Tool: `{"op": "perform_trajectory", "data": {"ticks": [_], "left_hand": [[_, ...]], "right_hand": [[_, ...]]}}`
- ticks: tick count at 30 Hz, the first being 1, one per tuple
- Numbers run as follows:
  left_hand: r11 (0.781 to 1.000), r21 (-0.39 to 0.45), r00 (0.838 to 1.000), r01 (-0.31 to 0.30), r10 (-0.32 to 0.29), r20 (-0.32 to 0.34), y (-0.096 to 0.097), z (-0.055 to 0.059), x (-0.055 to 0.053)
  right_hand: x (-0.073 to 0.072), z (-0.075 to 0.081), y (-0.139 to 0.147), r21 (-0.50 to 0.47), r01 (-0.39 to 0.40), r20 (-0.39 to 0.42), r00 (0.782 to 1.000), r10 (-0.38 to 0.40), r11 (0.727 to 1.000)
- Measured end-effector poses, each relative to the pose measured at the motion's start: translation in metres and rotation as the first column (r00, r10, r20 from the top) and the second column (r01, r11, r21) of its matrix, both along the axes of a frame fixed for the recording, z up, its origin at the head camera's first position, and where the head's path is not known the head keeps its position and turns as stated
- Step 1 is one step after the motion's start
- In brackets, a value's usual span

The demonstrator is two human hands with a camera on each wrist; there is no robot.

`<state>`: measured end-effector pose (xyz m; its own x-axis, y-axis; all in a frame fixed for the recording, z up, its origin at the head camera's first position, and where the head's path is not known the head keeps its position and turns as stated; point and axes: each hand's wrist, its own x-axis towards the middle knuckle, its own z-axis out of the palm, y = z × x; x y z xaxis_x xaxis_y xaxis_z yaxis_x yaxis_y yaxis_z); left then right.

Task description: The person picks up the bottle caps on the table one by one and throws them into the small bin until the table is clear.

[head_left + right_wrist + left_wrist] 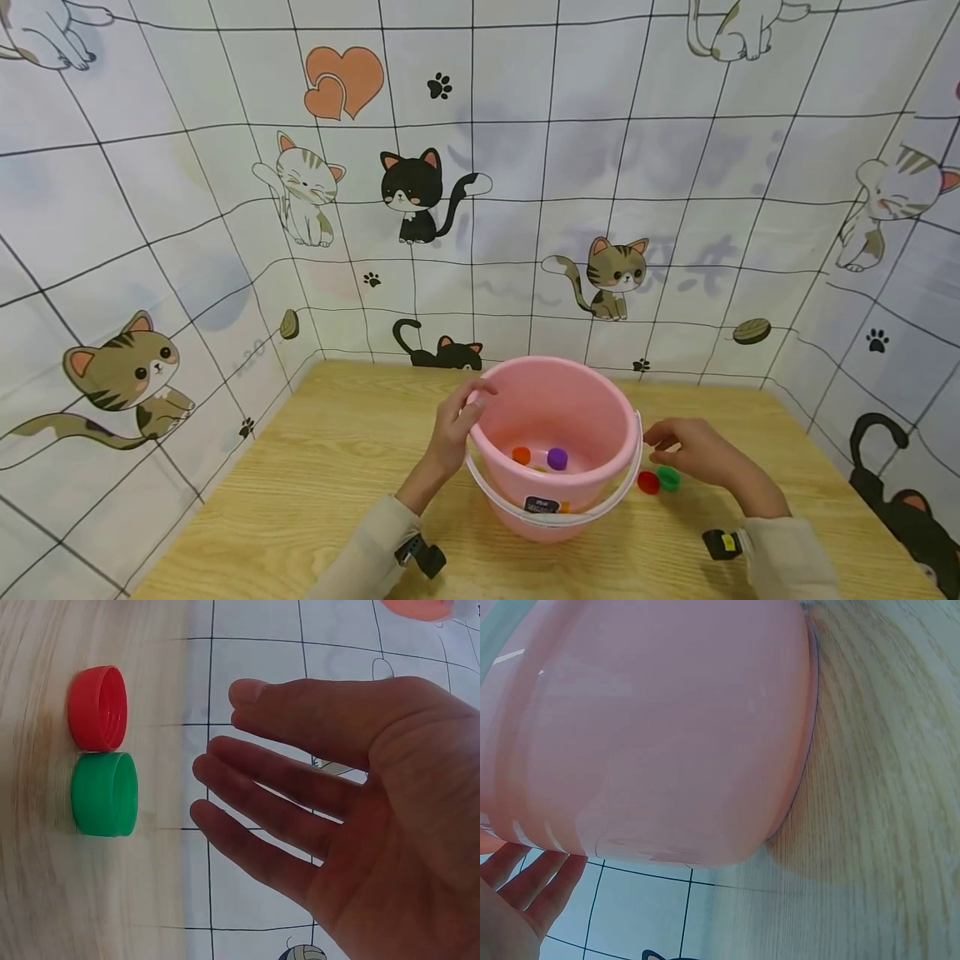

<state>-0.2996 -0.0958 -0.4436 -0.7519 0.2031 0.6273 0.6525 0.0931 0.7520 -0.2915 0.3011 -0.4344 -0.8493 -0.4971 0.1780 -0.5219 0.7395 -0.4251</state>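
A pink bucket (pixel 555 400) with a white handle stands upright on the wooden table. My left hand (pixel 454 425) holds its left side at the rim; in the left wrist view, the fingers (pixel 544 889) lie against the outer wall. Inside the bucket lie an orange cap (pixel 521 455) and a purple cap (pixel 557 458), with a bit of yellow beside them. To the bucket's right, my right hand (pixel 322 802) hovers with relaxed fingers and nothing in them. Close by it, a red bottle cap (pixel 97 709) and a green bottle cap (pixel 105 795) sit side by side on the table.
The light wooden table (pixel 322 450) runs back to a wall covering (pixel 510 167) with a grid and cartoon cats, which also closes off the left and right sides. The white handle (pixel 555 518) hangs down across the bucket's near side.
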Motion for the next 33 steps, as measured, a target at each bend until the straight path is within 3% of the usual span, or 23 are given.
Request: {"op": "perform_trajectory", "data": {"ticks": [10,24,33], "left_hand": [[1.000,0.015,1.000,0.018,-0.018,0.019,0.003,0.001,0.000],[1.000,0.008,1.000,0.014,-0.014,-0.005,0.003,0.000,-0.001],[1.000,0.017,1.000,0.012,-0.013,0.019,0.002,0.001,0.001]], "right_hand": [[0.001,-0.004,0.007,0.023,0.026,0.063,0.998,-0.028,0.999],[-0.004,-0.013,0.014,0.057,0.067,0.171,0.982,-0.076,0.996],[-0.008,-0.016,0.016,0.062,0.084,0.189,0.977,-0.094,0.995]]}}
